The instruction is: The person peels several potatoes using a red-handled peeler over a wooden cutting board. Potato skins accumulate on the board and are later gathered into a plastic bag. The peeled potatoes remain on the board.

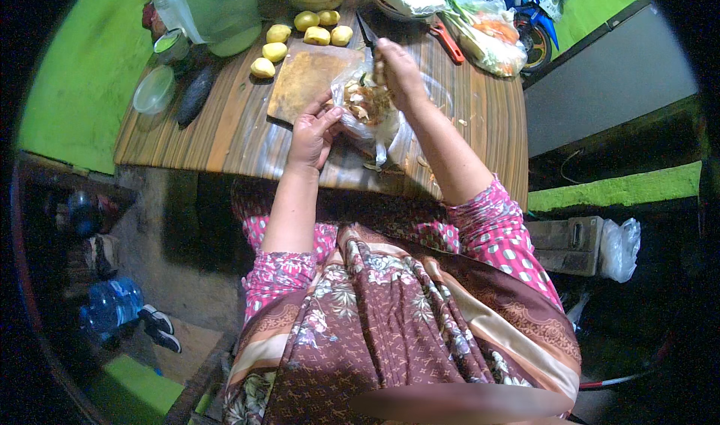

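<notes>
My left hand (318,127) pinches the left rim of a clear plastic bag (379,135), which stands with its mouth open. Inside the bag lie vegetable peelings and scraps (365,101). Above the bag's right side, my right hand (398,70) is closed around the handle of a knife (367,31), its dark blade pointing up and away from me. A worn wooden cutting board (309,79) lies just left of the bag, partly behind it. Several peeled potatoes (316,35) sit along the board's far and left edges.
At the far left stand a large clear plastic container (211,14), a round tub (153,90) and a dark elongated object (196,96). A red-handled tool (447,42) lies at the back right, beside bagged vegetables (492,39). Small scraps dot the wood-grain table (236,127).
</notes>
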